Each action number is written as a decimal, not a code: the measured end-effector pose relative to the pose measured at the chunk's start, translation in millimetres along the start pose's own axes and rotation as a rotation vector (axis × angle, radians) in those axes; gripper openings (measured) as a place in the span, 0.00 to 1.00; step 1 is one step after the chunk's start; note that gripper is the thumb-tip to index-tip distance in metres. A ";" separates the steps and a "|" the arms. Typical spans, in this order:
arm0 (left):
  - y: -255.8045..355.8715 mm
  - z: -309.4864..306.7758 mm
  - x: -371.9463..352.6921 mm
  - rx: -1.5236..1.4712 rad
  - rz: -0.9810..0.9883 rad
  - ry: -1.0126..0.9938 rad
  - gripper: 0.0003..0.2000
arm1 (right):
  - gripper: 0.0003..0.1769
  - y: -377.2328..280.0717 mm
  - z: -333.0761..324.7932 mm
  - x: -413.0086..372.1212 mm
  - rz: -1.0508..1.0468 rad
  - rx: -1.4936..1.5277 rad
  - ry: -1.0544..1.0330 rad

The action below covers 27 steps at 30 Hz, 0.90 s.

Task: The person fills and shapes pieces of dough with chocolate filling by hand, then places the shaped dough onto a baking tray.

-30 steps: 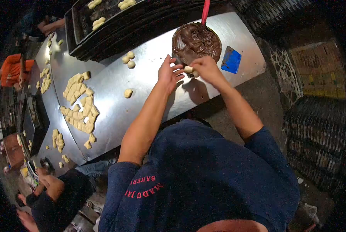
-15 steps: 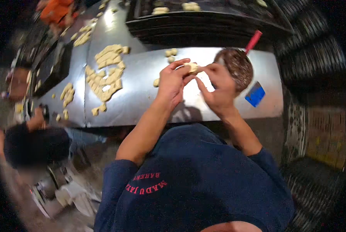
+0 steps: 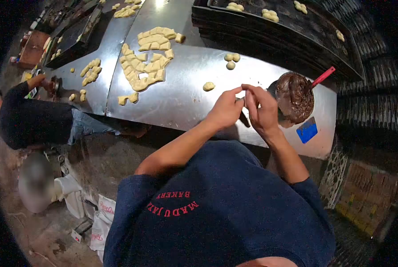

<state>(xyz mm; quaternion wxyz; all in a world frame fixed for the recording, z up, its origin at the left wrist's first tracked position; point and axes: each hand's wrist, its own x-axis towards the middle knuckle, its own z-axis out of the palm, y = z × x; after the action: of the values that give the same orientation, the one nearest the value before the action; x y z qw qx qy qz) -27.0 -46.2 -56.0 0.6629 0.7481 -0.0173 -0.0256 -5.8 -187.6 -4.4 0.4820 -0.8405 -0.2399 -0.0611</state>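
Note:
My left hand (image 3: 228, 107) and my right hand (image 3: 262, 110) meet above the metal table, fingers bent and fingertips together. The piece of dough seen between them earlier is now hidden behind the closed fingers. A rounded piece of dough (image 3: 208, 86) lies just left of my hands, and a cluster of three dough balls (image 3: 230, 59) sits beyond them. Close to my right hand stands a bowl of dark brown filling (image 3: 295, 98), with a red-handled tool (image 3: 324, 76) leaning in it. A blue scraper (image 3: 307, 131) rests near the bowl.
Many cut dough pieces (image 3: 147, 66) spread over the metal table (image 3: 185, 104) to the left. Stacked black trays (image 3: 270, 38) stand at the back, the top one bearing dough clusters. Another person (image 3: 36, 111) works at the far left. Racked trays (image 3: 363, 89) line the right.
The view has shifted, so the table's contents appear farther right. My hands have drawn closer together, and the dough visible between my fingers before is now covered.

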 end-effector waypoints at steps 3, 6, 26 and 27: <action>-26.9 -25.9 -8.3 0.531 -0.078 -0.123 0.19 | 0.14 72.9 12.5 -44.2 0.014 -0.142 0.015; -73.6 -53.9 1.8 0.762 0.088 0.234 0.18 | 0.14 122.0 50.3 -87.4 -0.059 -0.449 0.147; -72.7 -107.0 16.6 0.554 -0.014 0.529 0.10 | 0.07 153.7 66.6 -56.5 -0.069 -0.326 0.123; -72.3 -110.4 21.6 0.549 -0.015 0.537 0.10 | 0.07 140.1 61.1 -77.1 -0.006 -0.274 0.107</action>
<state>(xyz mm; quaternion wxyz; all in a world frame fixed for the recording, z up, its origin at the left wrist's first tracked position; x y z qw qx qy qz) 0.8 70.6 -114.8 0.4187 0.8779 0.1561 0.1722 -16.5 -221.7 -171.8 0.3749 -0.8931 -0.2060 -0.1395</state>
